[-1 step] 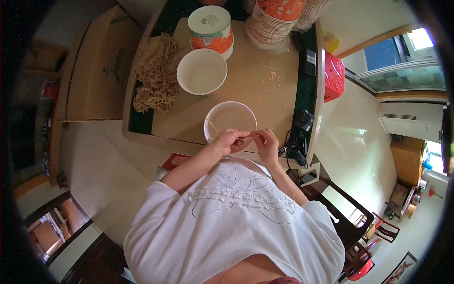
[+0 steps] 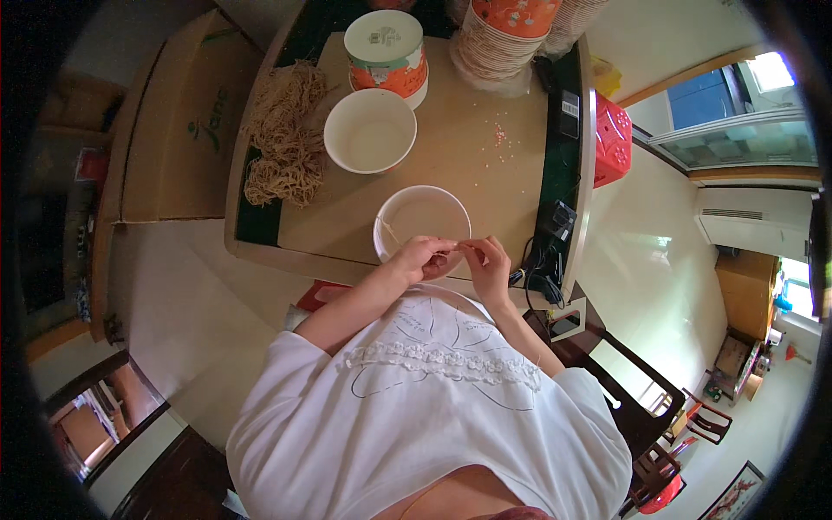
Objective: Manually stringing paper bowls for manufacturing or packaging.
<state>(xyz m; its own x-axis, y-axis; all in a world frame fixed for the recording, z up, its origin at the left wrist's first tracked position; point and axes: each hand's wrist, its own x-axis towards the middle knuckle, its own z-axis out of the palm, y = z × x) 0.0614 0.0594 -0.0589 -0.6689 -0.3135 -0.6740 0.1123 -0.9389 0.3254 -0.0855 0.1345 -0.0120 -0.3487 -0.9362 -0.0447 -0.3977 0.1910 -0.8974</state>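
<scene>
Left hand (image 2: 429, 254) and right hand (image 2: 488, 260) meet, fingertips pressed together, anything pinched being too small to tell, over the near-right rim of a white bowl (image 2: 425, 203) at the near edge of the table (image 2: 299, 263), with a thin strand (image 2: 391, 230) at the bowl's left side.

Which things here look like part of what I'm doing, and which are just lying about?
Likely in use:
- nearest bowl, under the left hand and right hand
- thin strand at its left side
- perhaps the tan stringy bundle

Probably just lying about:
- black adapter
- red plastic stool
- cardboard box
</scene>
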